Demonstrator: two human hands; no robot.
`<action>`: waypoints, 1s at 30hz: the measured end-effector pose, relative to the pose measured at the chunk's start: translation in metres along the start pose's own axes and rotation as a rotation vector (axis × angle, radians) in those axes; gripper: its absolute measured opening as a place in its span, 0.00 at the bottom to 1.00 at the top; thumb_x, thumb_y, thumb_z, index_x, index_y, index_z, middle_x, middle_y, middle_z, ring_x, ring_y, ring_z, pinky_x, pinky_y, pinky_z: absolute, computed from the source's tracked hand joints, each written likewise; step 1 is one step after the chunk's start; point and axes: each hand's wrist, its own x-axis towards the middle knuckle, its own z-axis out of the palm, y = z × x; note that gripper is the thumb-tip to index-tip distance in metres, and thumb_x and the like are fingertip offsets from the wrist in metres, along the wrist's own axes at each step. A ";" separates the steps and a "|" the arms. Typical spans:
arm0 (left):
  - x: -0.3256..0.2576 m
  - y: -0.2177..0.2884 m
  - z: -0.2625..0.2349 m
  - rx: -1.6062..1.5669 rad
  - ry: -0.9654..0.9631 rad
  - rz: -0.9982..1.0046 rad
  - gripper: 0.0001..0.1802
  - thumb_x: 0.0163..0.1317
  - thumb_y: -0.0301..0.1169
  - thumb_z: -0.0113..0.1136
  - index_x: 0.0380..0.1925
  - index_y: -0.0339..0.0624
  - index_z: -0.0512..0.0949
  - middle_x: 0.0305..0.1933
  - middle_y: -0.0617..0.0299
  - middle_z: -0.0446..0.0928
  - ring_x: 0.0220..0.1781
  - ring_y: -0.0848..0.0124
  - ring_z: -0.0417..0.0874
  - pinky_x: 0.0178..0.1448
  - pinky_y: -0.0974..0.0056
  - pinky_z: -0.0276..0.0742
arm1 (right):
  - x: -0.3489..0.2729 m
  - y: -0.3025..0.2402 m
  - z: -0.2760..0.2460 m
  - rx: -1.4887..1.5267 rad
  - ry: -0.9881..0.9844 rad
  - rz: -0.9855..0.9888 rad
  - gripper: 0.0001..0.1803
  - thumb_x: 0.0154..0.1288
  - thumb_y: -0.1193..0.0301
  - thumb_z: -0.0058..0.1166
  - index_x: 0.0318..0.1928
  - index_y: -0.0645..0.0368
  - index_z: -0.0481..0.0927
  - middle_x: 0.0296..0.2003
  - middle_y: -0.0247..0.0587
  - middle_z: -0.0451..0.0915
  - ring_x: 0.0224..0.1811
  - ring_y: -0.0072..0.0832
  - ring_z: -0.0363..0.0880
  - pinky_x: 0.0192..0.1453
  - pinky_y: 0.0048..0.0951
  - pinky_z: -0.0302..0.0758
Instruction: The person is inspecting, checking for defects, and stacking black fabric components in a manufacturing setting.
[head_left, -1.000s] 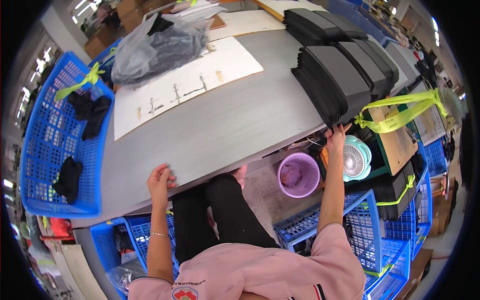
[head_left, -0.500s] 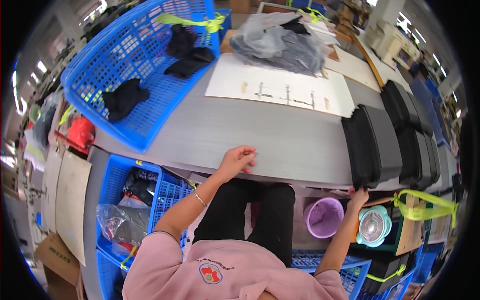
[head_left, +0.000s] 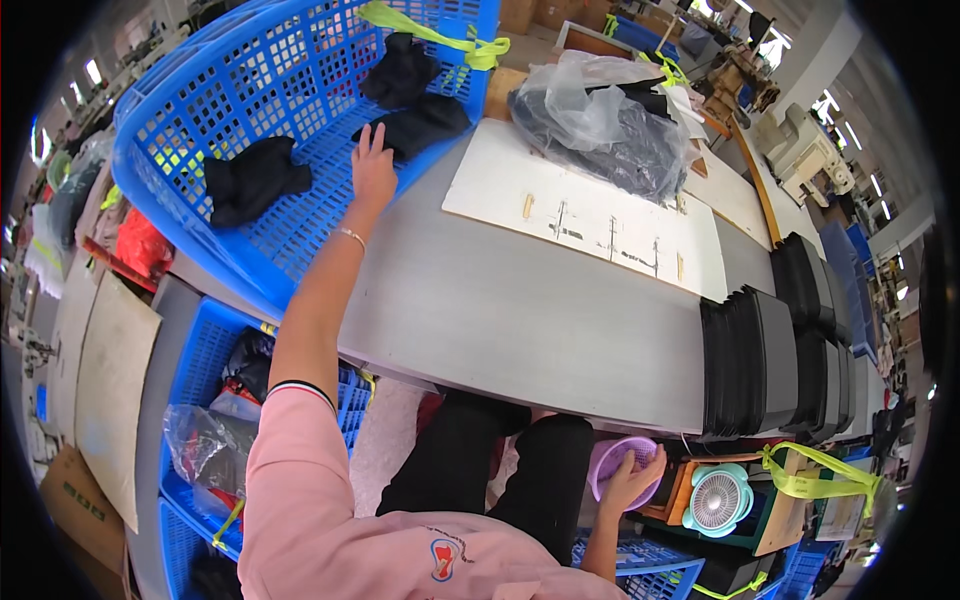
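My left hand [head_left: 373, 168] reaches into a big blue plastic basket [head_left: 150, 165] at the far left, its fingers stretched out and apart. Its fingertips are at the edge of a black cloth piece [head_left: 425, 125]; whether they touch it I cannot tell. Behind lies a second black cloth piece [head_left: 400, 70], and a third black piece [head_left: 257, 182] rests to the left of the hand. Below the table's right front edge, my right hand [head_left: 630, 482] is over a small purple basket [head_left: 607, 465], fingers apart, with nothing visible in it.
Stacks of black flat-faced pieces [head_left: 765, 360] stand at the table's right end. A white board [head_left: 590, 220] and a bag of dark cloth [head_left: 610, 125] lie toward the back. A turquoise fan [head_left: 718, 500] sits below right; another blue basket [head_left: 190, 350] stands below left.
My left hand has gone from the table's front edge up and left into the blue basket. My right hand has left the black stack and moved down and left to the purple basket.
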 end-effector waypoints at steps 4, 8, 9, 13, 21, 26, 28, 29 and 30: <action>0.030 -0.014 0.011 0.181 -0.168 0.181 0.11 0.53 0.22 0.58 0.35 0.39 0.86 0.58 0.50 0.76 0.70 0.54 0.67 0.71 0.48 0.62 | -0.016 -0.039 0.000 0.059 -0.208 0.019 0.27 0.68 0.75 0.52 0.66 0.66 0.65 0.69 0.54 0.56 0.70 0.46 0.60 0.68 0.40 0.66; 0.033 0.016 -0.001 -0.059 -0.110 0.142 0.07 0.55 0.23 0.58 0.30 0.44 0.85 0.36 0.61 0.83 0.48 0.62 0.82 0.58 0.51 0.69 | -0.025 -0.076 0.003 -0.047 -0.302 -0.203 0.24 0.67 0.77 0.52 0.62 0.66 0.69 0.66 0.56 0.62 0.69 0.47 0.63 0.68 0.40 0.66; 0.026 0.032 -0.011 -0.181 0.048 0.232 0.07 0.55 0.23 0.59 0.32 0.46 0.83 0.33 0.61 0.82 0.42 0.61 0.81 0.53 0.52 0.70 | -0.026 -0.086 0.005 -0.099 -0.318 -0.303 0.22 0.66 0.78 0.53 0.60 0.66 0.71 0.64 0.57 0.67 0.67 0.47 0.66 0.67 0.40 0.67; -0.041 0.129 -0.076 -0.584 -0.004 0.118 0.12 0.54 0.20 0.63 0.38 0.46 0.80 0.33 0.61 0.82 0.38 0.61 0.81 0.46 0.58 0.72 | -0.027 -0.135 0.023 0.120 -0.462 -0.527 0.17 0.64 0.82 0.55 0.54 0.66 0.77 0.53 0.56 0.77 0.57 0.47 0.77 0.62 0.40 0.73; -0.166 0.271 -0.244 -1.177 -0.216 0.084 0.14 0.54 0.17 0.63 0.41 0.40 0.82 0.37 0.57 0.83 0.38 0.60 0.83 0.42 0.62 0.78 | -0.002 -0.192 0.072 0.143 -0.528 -0.840 0.15 0.61 0.81 0.54 0.49 0.66 0.78 0.53 0.53 0.79 0.52 0.47 0.80 0.54 0.37 0.80; -0.205 0.310 -0.280 -1.261 -0.346 -0.063 0.16 0.50 0.12 0.59 0.39 0.38 0.83 0.38 0.57 0.83 0.39 0.62 0.84 0.42 0.63 0.80 | -0.004 -0.148 0.055 0.490 -0.928 -0.118 0.20 0.64 0.74 0.54 0.56 0.63 0.75 0.58 0.50 0.76 0.56 0.43 0.78 0.57 0.36 0.77; -0.222 0.326 -0.289 -1.291 -0.382 -0.011 0.15 0.50 0.13 0.61 0.39 0.38 0.83 0.38 0.57 0.83 0.39 0.62 0.84 0.41 0.64 0.80 | -0.005 -0.130 0.063 0.929 -0.838 0.334 0.22 0.64 0.72 0.54 0.58 0.62 0.73 0.59 0.49 0.74 0.58 0.41 0.77 0.59 0.35 0.76; -0.232 0.333 -0.296 -1.327 -0.422 -0.020 0.15 0.50 0.14 0.61 0.39 0.38 0.83 0.38 0.57 0.83 0.39 0.62 0.84 0.41 0.64 0.81 | -0.001 -0.122 0.071 1.059 -0.756 0.475 0.23 0.65 0.71 0.54 0.60 0.62 0.73 0.60 0.48 0.74 0.59 0.41 0.76 0.59 0.35 0.76; -0.242 0.340 -0.304 -1.345 -0.486 -0.054 0.15 0.50 0.14 0.62 0.39 0.38 0.83 0.38 0.57 0.83 0.39 0.62 0.84 0.41 0.64 0.81 | 0.004 -0.115 0.079 1.158 -0.662 0.577 0.24 0.65 0.70 0.54 0.61 0.61 0.72 0.61 0.48 0.73 0.59 0.40 0.76 0.60 0.35 0.75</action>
